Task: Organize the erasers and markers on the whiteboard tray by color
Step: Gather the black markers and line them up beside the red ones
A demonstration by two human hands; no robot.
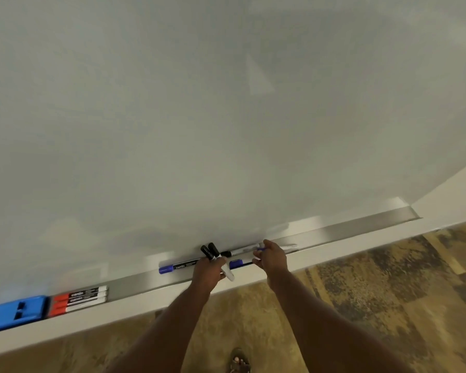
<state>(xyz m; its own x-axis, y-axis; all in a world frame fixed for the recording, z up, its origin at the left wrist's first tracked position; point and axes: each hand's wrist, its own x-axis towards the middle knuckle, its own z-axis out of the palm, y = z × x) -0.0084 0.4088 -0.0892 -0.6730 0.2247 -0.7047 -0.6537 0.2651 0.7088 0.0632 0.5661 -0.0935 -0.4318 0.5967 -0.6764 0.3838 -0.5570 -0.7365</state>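
Observation:
My left hand (209,270) grips two black-capped markers (213,253), caps pointing up toward the board. My right hand (272,258) is over the metal tray (361,230), fingers pinched on the blue cap end of a marker (260,249). A black-capped marker (240,251) lies on the tray between my hands. A blue-capped marker (178,267) lies left of my left hand; another blue-capped marker (237,263) peeks out between my hands. Three red-capped markers (78,298) lie together far left beside a blue eraser (14,313).
The whiteboard (226,117) fills the upper view. The tray's right stretch ends at the board's corner (414,214). Below is patterned brown floor (388,292), with my sandalled foot (240,362) at the bottom.

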